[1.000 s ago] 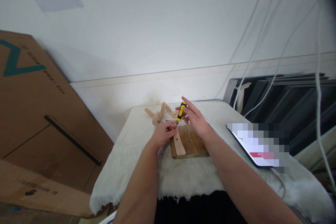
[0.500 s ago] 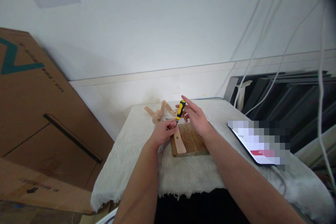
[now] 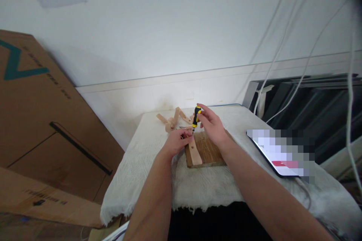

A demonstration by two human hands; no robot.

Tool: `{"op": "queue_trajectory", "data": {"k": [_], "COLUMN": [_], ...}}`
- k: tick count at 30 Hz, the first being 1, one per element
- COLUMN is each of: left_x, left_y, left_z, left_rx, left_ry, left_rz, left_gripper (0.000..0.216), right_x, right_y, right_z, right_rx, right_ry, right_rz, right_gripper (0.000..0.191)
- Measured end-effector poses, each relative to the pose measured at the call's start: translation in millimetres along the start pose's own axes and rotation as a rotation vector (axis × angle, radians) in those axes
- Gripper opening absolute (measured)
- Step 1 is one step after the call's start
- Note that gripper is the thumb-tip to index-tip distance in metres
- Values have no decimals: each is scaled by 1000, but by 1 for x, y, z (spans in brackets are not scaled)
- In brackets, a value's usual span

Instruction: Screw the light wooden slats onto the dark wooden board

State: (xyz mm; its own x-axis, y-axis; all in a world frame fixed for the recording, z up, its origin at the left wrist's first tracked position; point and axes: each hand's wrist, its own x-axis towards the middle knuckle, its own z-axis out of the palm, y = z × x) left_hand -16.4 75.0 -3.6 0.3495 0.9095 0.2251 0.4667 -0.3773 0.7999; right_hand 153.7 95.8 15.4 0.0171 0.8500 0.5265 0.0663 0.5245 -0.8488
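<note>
My right hand [image 3: 211, 126] grips a small yellow and black screwdriver [image 3: 195, 118], held nearly upright with its tip down at the far end of a pale wooden strip [image 3: 194, 152]. The strip lies along the left edge of a darker wooden board [image 3: 208, 150]. My left hand [image 3: 177, 142] pinches the strip's far end right by the screwdriver tip; whatever small part sits between its fingers is hidden. Both rest on a table covered with a white cloth [image 3: 158, 173].
Several loose pale wooden pieces [image 3: 172, 119] lie at the table's far edge. A phone [image 3: 279, 152] with a cable lies to the right. A large cardboard box [image 3: 36, 120] leans at the left. White cables [image 3: 285, 41] hang at the right, over dark panels.
My right hand's fingers, spread around the screwdriver handle before, have closed onto it. The view has shifted slightly; the left hand stays at the strip.
</note>
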Motion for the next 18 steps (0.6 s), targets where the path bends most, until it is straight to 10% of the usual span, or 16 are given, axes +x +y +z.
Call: {"op": "queue_trajectory", "data": {"k": [18], "left_x": [-5], "left_y": [10], "left_z": [-11], "left_rx": [-40], "left_ry": [-98], "left_rz": [-34], "left_gripper": [15], "right_x": [2], "right_y": [5], "right_z": [-1], "right_rx": [11], "right_ry": [0], "right_rz": [-16], "right_gripper": [43]}}
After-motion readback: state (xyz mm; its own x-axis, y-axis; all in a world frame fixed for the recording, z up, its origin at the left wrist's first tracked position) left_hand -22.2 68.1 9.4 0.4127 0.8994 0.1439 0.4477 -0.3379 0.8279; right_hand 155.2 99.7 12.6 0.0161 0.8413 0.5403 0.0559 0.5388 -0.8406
